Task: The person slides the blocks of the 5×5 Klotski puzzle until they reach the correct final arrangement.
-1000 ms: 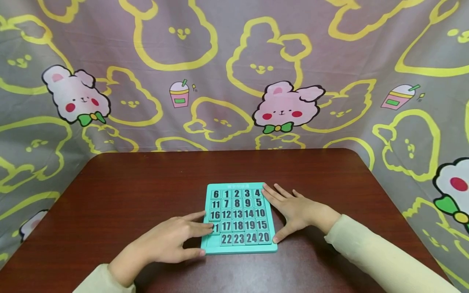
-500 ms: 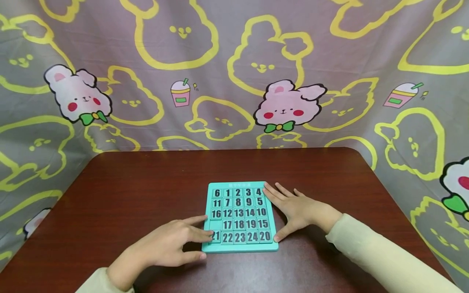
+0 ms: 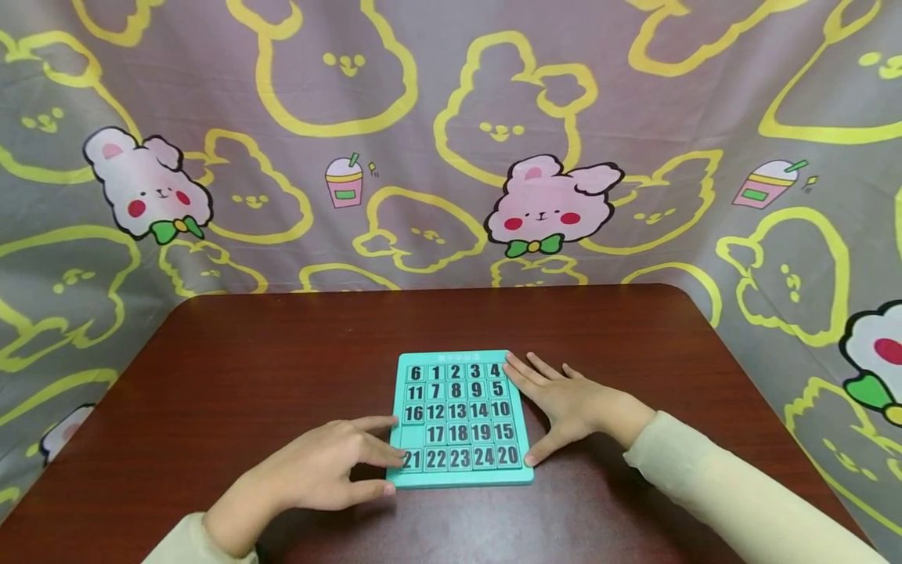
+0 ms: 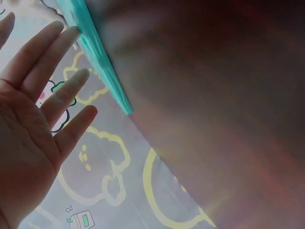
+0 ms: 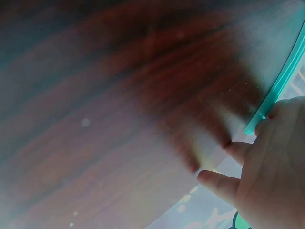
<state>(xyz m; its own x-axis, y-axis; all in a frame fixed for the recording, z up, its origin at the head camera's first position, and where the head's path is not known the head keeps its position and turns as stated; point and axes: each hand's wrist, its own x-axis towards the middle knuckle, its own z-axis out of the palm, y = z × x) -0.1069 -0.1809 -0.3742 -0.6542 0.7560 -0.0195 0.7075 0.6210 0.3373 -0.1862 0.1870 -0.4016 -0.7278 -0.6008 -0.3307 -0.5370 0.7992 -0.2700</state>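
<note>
A turquoise number slide puzzle (image 3: 465, 480) lies flat on the table, its tiles numbered in black. The 21 tile (image 3: 413, 460) sits in the bottom left corner, and the vacant slot (image 3: 413, 436) is directly above it, under the 16 tile (image 3: 414, 413). From the left, my left hand (image 3: 320, 462) reaches over the frame with one fingertip on the 21 tile; its thumb is by the lower left corner. My right hand (image 3: 574, 407) rests spread along the right side, fingertips at the upper corner and thumb at the lower one. Both wrist views show only the puzzle's edge (image 4: 97, 52).
The puzzle stands on a dark red-brown wooden table (image 3: 282, 352) with rounded far corners. Behind it and at both sides hangs a grey curtain (image 3: 423, 102) printed with yellow outlines and rabbits.
The 21 tile has slid down toward me into the bottom left corner, so the gap is now above it. My left fingers moved down with it; my right hand stayed still.
</note>
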